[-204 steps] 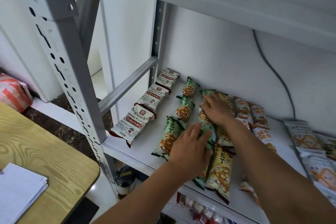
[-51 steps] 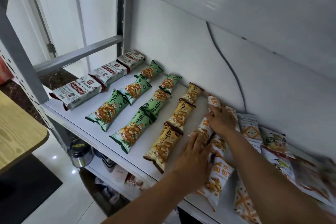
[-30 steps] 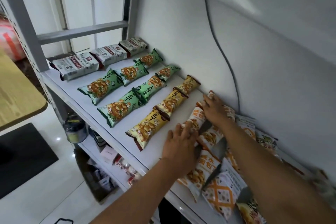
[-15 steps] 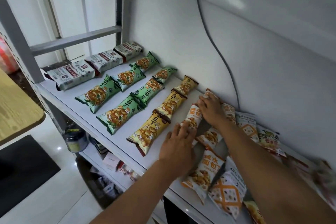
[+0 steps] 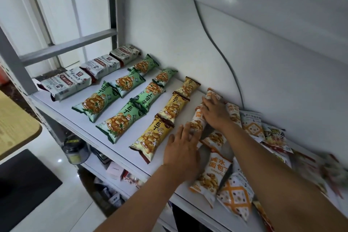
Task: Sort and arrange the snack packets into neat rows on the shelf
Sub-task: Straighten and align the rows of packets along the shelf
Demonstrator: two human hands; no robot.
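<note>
White shelf (image 5: 64, 112): beside the yellow row (image 5: 165, 113), left hand (image 5: 180, 149) and right hand (image 5: 216, 114), fingers flat, have nudged the orange packets (image 5: 211, 173) straighter; another row is forming.

Snack packets (image 5: 163, 111) in lengthwise rows

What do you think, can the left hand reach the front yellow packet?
Probably yes: the left hand lies right beside the front yellow packet, and nothing visible sits between them.
</note>
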